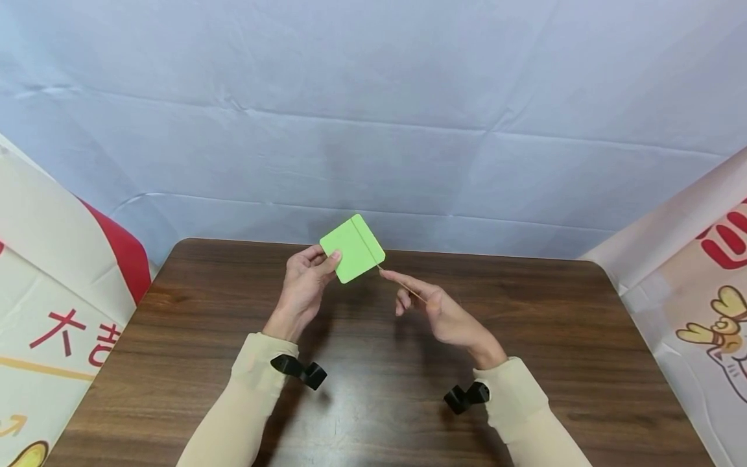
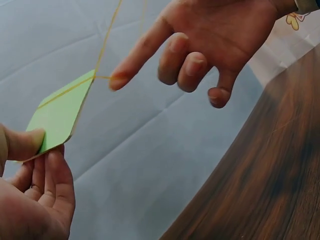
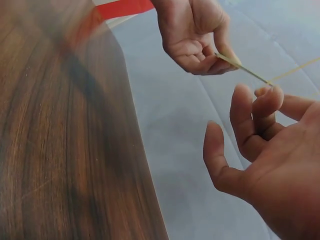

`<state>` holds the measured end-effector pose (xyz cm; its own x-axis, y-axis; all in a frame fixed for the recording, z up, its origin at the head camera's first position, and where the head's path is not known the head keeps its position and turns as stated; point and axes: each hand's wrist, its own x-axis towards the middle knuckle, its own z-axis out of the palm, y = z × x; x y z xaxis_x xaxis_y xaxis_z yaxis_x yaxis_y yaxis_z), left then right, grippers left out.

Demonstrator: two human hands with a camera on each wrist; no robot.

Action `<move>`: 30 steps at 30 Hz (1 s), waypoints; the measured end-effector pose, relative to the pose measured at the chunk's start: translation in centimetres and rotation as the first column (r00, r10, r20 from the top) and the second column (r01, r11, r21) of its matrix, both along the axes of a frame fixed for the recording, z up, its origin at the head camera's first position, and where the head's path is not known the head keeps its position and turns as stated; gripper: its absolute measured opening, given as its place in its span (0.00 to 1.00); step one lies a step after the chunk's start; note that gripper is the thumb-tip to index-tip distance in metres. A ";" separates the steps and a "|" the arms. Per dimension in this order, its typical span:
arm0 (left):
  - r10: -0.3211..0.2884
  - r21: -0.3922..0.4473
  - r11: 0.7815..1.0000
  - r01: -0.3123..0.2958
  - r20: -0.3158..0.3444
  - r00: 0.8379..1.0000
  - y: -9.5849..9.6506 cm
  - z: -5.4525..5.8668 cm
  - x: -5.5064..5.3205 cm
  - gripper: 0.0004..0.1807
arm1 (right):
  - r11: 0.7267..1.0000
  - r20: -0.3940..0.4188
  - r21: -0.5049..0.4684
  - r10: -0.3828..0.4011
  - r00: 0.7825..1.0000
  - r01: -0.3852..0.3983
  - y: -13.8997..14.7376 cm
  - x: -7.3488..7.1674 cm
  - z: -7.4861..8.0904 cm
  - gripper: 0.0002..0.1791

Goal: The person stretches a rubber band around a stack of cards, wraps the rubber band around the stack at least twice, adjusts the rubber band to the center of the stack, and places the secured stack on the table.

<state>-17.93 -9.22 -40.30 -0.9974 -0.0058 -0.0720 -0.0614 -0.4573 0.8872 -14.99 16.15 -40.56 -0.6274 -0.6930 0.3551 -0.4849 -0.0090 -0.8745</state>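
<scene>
A light green square card (image 1: 350,251) with rounded corners is held above the table, tilted. My left hand (image 1: 305,275) pinches its left edge, thumb on top and fingers beneath, as the left wrist view (image 2: 62,112) also shows on the card. A thin yellowish rubber band (image 2: 67,91) crosses the card near its far edge and stretches off the corner toward my right hand (image 1: 446,311). There the straight index fingertip touches the band beside the card's corner. Another strand runs back toward the right thumb, which the wrist views hide. The other right fingers are loosely bent.
Both hands are above a dark wooden table (image 1: 373,402). Behind its far edge hangs a pale blue-grey cloth (image 1: 373,149). Printed white sheets with red markings flank the table left (image 1: 58,292) and right (image 1: 694,298). Each wrist wears a small black device.
</scene>
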 end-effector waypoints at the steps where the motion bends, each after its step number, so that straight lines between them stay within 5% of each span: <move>1: -0.010 -0.008 1.000 0.010 -0.002 1.000 -0.1 0.0 0.0 0.14 | 1.000 -0.011 0.009 0.001 1.000 -0.001 0.0 -0.1 -0.1 0.57; 9: -0.052 -0.134 0.990 0.037 -0.110 0.993 -0.9 0.3 0.4 0.16 | 0.993 -0.079 0.111 -0.020 0.997 0.028 0.8 -0.3 -0.2 0.54; 15: -0.162 -0.273 0.957 0.101 -0.210 0.964 -1.5 0.6 0.7 0.15 | 0.992 -0.069 0.126 -0.004 0.998 0.013 1.4 -0.6 -0.3 0.51; 18: -0.265 -0.404 0.906 0.129 -0.304 0.915 -1.9 0.8 0.8 0.09 | 0.990 -0.047 0.140 -0.004 0.999 0.010 1.7 -0.7 -0.4 0.52; 23: -0.427 -0.571 0.811 0.130 -0.426 0.798 -2.1 1.3 1.1 0.04 | 0.982 -0.018 0.187 0.004 1.000 -0.001 1.9 -0.6 -0.3 0.54; 27: -0.518 -0.638 0.753 0.161 -0.424 0.743 -1.8 1.6 1.5 0.05 | 0.982 0.015 0.185 0.042 0.999 -0.044 1.8 -0.6 -0.3 0.53; 30: -0.564 -0.669 0.720 0.185 -0.409 0.717 -1.7 1.7 1.8 0.06 | 0.983 0.013 0.178 0.043 0.999 -0.045 1.8 -0.6 -0.3 0.51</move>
